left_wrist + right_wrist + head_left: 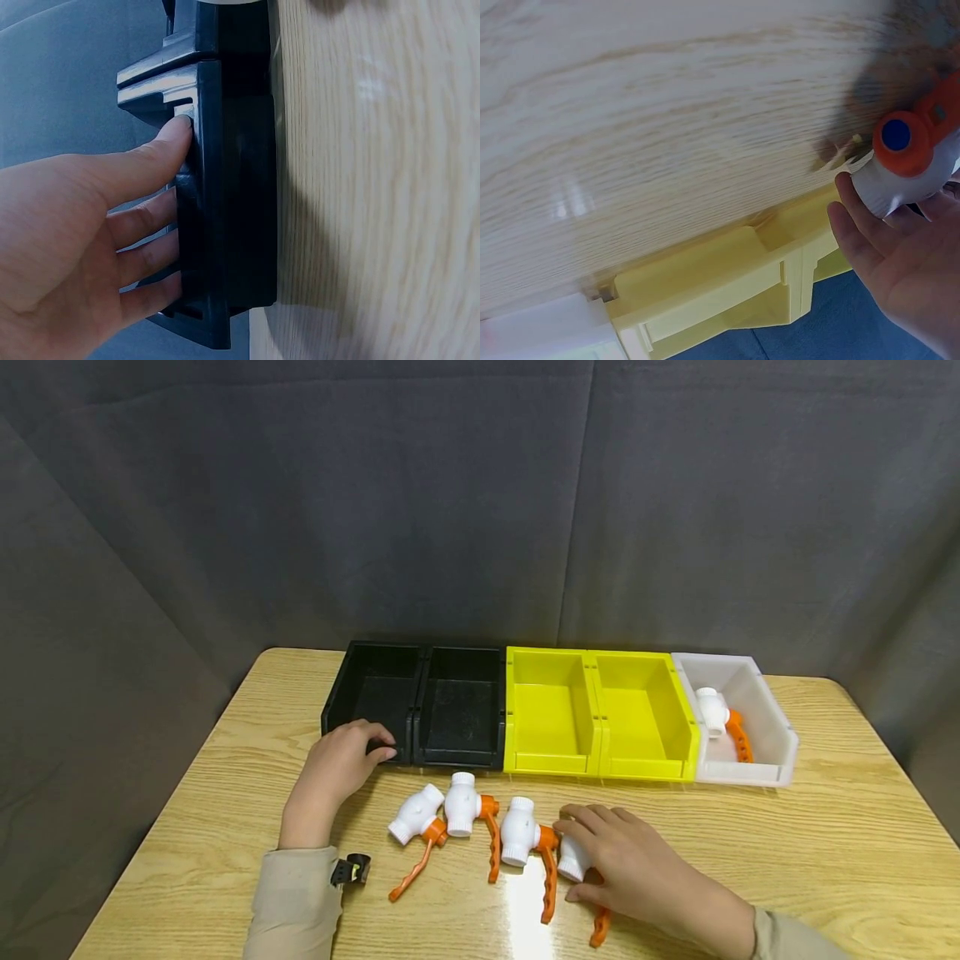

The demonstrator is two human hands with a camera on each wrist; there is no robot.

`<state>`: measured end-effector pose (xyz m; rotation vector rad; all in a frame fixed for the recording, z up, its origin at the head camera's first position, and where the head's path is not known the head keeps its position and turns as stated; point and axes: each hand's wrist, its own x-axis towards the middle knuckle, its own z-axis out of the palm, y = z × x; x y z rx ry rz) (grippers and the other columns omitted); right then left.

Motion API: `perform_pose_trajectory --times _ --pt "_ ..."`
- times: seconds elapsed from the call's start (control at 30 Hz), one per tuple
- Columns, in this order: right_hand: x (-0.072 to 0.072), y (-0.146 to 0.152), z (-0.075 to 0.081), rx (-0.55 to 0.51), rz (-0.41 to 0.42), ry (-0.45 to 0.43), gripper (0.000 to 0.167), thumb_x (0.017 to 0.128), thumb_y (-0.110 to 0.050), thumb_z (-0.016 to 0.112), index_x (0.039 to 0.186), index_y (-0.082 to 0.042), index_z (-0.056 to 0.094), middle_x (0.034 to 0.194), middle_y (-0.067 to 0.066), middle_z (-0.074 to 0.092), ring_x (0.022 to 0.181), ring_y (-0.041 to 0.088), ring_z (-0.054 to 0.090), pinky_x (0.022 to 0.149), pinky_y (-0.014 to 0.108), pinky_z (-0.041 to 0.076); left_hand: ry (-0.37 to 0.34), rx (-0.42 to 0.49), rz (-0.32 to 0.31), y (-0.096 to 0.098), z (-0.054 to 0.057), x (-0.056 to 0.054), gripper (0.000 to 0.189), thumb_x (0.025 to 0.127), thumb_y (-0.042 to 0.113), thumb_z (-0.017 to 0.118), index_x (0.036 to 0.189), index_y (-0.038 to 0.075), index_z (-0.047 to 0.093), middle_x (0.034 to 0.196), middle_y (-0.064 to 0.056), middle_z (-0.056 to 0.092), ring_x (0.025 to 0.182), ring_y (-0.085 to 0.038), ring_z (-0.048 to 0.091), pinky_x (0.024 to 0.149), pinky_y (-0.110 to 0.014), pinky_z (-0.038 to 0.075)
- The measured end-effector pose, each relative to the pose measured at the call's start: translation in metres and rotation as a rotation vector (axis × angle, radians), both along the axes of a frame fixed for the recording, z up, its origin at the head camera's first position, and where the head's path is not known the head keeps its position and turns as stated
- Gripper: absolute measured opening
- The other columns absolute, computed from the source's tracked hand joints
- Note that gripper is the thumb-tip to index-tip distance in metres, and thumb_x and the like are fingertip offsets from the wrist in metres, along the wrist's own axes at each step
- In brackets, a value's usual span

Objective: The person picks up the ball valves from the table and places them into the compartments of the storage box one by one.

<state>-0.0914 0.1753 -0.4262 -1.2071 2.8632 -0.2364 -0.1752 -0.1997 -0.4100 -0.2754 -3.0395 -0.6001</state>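
Note:
My right hand (pixel 626 864) grips a white plastic ball valve (pixel 573 862) with an orange lever handle, low over the table. In the right wrist view the fingers lie along the valve's white body, and the orange hub with a blue centre (pixel 895 135) faces the camera. My left hand (pixel 341 768) rests at the front of the leftmost black bin (pixel 375 693). In the left wrist view its thumb touches the bin's front lip (pixel 187 150), while the other fingers reach behind that lip. Beside the right hand lie three more ball valves (pixel 517 832) (pixel 461 806) (pixel 415 816).
A second black bin (pixel 461 756), two yellow bins (pixel 551 763) (pixel 648 768) and a white bin (pixel 750 772) continue the row. Inside the white bin lies another ball valve (pixel 712 713). A dark grey curtain (pixel 480 510) hangs behind the wooden table (pixel 187 827).

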Motion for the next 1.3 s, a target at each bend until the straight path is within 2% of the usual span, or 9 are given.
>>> perform_pose_trajectory --times 0.37,0.8,1.1,1.3 --pt "-0.002 -0.001 -0.004 -0.026 0.025 0.050 0.063 0.080 -0.048 0.080 0.126 -0.010 0.061 0.127 0.005 0.059 0.112 0.024 0.058 0.094 0.045 0.051 -0.008 0.002 0.007 0.001 0.001 0.000 0.016 0.092 0.019 0.072 0.106 0.010 0.074 0.106 -0.009 0.069 0.100 -0.032 0.065 0.086 -0.051 0.051" --pt "-0.004 -0.003 -0.001 -0.055 0.048 0.083 0.058 0.075 -0.042 0.086 0.118 -0.010 0.064 0.115 0.002 0.063 0.104 0.021 0.061 0.089 0.041 0.053 -0.006 0.003 0.004 0.000 -0.001 0.000 0.016 0.092 0.019 0.072 0.106 0.011 0.074 0.106 -0.009 0.069 0.099 -0.032 0.065 0.086 -0.051 0.051" --pt "-0.006 -0.003 0.002 -0.050 0.049 0.060 0.056 0.075 -0.040 0.086 0.117 -0.009 0.064 0.115 0.002 0.063 0.104 0.022 0.062 0.087 0.041 0.055 -0.016 -0.001 0.008 0.000 0.000 -0.001 0.016 0.093 0.020 0.072 0.106 0.011 0.074 0.105 -0.008 0.069 0.099 -0.031 0.065 0.085 -0.051 0.051" --pt "-0.007 -0.001 0.009 -0.065 0.057 0.094 0.054 0.074 -0.039 0.086 0.114 -0.010 0.065 0.114 0.003 0.064 0.102 0.024 0.063 0.087 0.042 0.055 -0.014 0.002 0.010 0.000 0.001 0.000 0.016 0.092 0.020 0.072 0.106 0.011 0.075 0.106 -0.008 0.069 0.100 -0.032 0.065 0.086 -0.051 0.051"
